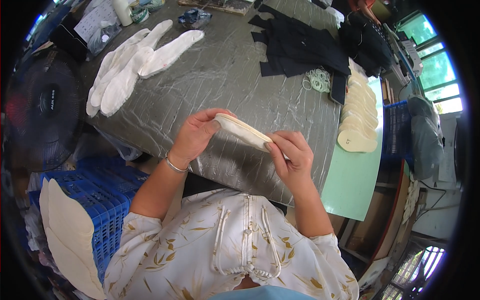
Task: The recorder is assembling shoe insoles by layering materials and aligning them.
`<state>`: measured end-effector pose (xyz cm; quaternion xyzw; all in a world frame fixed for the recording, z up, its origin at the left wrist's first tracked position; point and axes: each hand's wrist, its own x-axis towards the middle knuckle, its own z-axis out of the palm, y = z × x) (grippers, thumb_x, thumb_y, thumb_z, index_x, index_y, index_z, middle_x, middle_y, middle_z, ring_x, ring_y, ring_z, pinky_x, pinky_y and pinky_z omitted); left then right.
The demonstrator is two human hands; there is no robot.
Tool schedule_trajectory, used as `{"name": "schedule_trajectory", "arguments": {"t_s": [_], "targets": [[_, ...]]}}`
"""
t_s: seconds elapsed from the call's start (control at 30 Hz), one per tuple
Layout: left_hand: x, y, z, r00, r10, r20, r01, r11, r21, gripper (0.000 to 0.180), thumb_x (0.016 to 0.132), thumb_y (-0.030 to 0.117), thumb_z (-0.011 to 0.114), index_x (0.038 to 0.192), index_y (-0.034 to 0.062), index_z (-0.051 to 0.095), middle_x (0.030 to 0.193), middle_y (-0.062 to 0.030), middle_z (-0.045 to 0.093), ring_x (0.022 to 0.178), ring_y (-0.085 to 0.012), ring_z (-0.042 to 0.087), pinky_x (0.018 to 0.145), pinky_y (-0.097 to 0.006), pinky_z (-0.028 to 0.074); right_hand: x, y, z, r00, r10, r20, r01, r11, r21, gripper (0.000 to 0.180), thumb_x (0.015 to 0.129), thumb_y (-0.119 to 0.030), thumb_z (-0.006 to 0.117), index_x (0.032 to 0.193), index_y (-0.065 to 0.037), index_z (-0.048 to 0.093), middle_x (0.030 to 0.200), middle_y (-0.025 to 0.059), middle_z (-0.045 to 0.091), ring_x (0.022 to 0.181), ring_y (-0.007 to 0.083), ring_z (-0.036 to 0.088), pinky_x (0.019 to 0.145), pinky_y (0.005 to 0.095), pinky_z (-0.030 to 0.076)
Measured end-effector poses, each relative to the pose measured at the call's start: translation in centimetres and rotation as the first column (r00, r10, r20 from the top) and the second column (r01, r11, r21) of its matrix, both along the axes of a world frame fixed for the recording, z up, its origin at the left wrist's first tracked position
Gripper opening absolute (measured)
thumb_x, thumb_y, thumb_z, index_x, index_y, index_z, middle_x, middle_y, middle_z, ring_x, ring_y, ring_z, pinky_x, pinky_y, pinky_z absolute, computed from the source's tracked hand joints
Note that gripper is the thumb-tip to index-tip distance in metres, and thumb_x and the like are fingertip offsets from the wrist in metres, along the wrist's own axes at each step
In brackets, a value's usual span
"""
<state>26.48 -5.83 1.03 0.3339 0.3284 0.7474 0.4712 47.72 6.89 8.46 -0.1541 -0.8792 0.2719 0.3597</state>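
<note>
Between my hands is a white insole (243, 133) with a cream edge, held nearly edge-on above the table's front part. My left hand (196, 135) pinches its left end between thumb and fingers. The right end is gripped by my right hand (290, 152), thumb on the near side. Whether it is one layer or two pressed together I cannot tell. A pile of similar white insoles (125, 80) lies at the table's far left. Cream insoles (358, 120) overlap in a long row on the right.
Black cut fabric pieces (300, 42), pale green elastic bands (318, 80) and a dark phone (338, 87) lie on the plastic-covered table (220, 75). A fan (47, 107) stands left. Blue crates (107, 215) with cream sheets (70, 240) are lower left. Another person's arm (367, 10) shows far right.
</note>
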Motion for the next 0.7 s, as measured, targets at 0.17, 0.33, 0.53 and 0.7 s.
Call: {"name": "schedule_trajectory", "arguments": {"t_s": [0.17,0.33,0.53,0.7], "targets": [[-0.2,1.3,2.5,0.968,0.067,-0.24,-0.058,0.997,0.043,0.024,0.095,0.015,0.065,0.113,-0.0012,0.067,0.115,-0.014,0.067,0.113,-0.0253,0.062,0.103,-0.039,0.046,0.0,1.1,0.7,0.996,0.059,-0.064,-0.061,0.997,-0.035,0.021,0.08,-0.006,0.078,0.101,-0.002,0.074,0.091,0.0096,0.07,0.076,0.0227,0.063,0.066,0.0329,0.05],[1.1,1.5,5.7,0.842,0.184,-0.508,-0.101,0.977,0.186,0.02,0.095,0.014,0.067,0.11,0.0011,0.069,0.111,-0.0128,0.068,0.108,-0.0203,0.063,0.094,-0.033,0.049,-1.7,0.1,4.5,0.986,0.118,-0.116,-0.116,0.993,0.02,0.021,0.08,-0.007,0.078,0.1,-0.003,0.073,0.09,0.0093,0.07,0.073,0.024,0.062,0.065,0.0342,0.049],[1.3,2.3,9.7,0.866,0.13,-0.484,-0.062,0.986,0.155,0.05,0.089,0.018,0.075,0.132,0.0007,0.058,0.12,-0.0111,0.064,0.111,-0.0187,0.06,0.098,-0.032,0.046,-1.8,0.4,7.2,0.979,0.058,-0.197,-0.076,0.994,-0.085,0.011,0.088,0.0,0.068,0.099,0.001,0.07,0.09,0.0111,0.068,0.078,0.0183,0.064,0.069,0.0274,0.05],[0.8,1.6,7.4,0.765,-0.064,-0.641,-0.017,0.993,-0.119,0.045,0.084,0.013,0.079,0.124,0.0005,0.062,0.111,-0.0068,0.067,0.103,-0.0123,0.062,0.093,-0.028,0.048,0.4,2.9,1.0,0.801,-0.035,-0.597,-0.448,0.625,-0.639,0.021,0.099,-0.01,0.06,0.113,0.005,0.066,0.106,0.0077,0.066,0.099,0.0145,0.06,0.088,0.0273,0.046]]}}
